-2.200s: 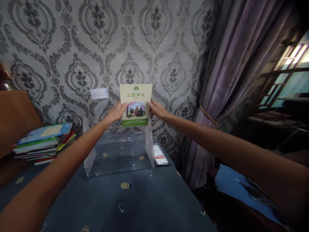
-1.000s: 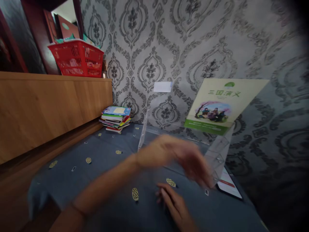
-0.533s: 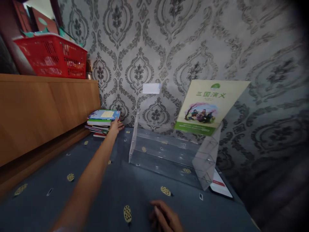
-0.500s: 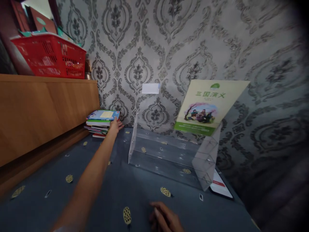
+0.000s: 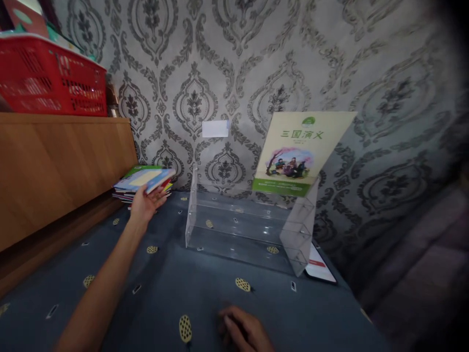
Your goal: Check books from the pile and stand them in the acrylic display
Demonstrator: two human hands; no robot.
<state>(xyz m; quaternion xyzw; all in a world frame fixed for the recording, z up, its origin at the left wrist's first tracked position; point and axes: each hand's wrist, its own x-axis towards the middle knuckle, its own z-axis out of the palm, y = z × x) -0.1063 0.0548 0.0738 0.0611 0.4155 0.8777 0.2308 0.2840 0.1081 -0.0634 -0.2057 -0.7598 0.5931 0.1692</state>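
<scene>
My left hand (image 5: 145,205) is closed on the near edge of a blue book (image 5: 141,180), its thumb on the cover. The book is tilted up at its right side, over a stack of books (image 5: 122,194) beside the wooden cabinet. At the bottom of the view my right hand (image 5: 246,331) rests on the tablecloth, loosely curled, with nothing visible in it. A clear tiered acrylic rack (image 5: 238,239) stands between the hands and the wall. On its top right tier leans a cream and green book (image 5: 304,146) with a picture on the cover.
A red plastic basket (image 5: 54,78) sits on the wooden cabinet (image 5: 66,161) at left. Behind the rack's right side lies a phone (image 5: 319,266) with a lit screen. A white paper (image 5: 215,129) shows against the patterned wall. The table has a dark blue patterned cloth (image 5: 161,303).
My left hand has lifted the right side of the blue book off the stack, drawing it nearer. The view has shifted slightly right. My right hand stays on the cloth.
</scene>
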